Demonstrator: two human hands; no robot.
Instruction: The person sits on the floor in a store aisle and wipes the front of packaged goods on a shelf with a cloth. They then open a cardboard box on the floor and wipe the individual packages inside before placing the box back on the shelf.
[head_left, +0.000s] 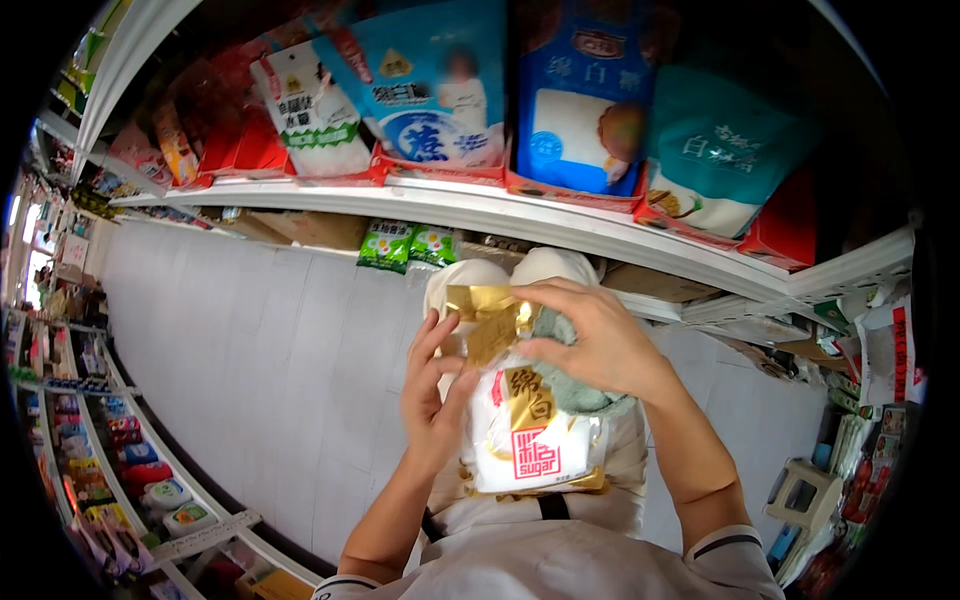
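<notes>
A plastic bag of white sugar (499, 457) with a gold top and printed front rests on my lap, its top end pointing toward the shelf. My left hand (435, 382) is at the bag's left edge, thumb and fingers against the upper part. From the right, my right hand (600, 337) grips a grey-green cloth (592, 397), with its fingers on the gold top. Part of the cloth lies over the bag's right side. The palm hides some of the cloth.
Close in front, a white metal shelf (450, 196) holds bags of sugar in red display boxes, among them a blue bag (577, 112) and a teal bag (720, 150). Green packets (386, 244) sit below. Stocked shelves (135, 450) curve along the left; a plastic stool (802, 495) stands right.
</notes>
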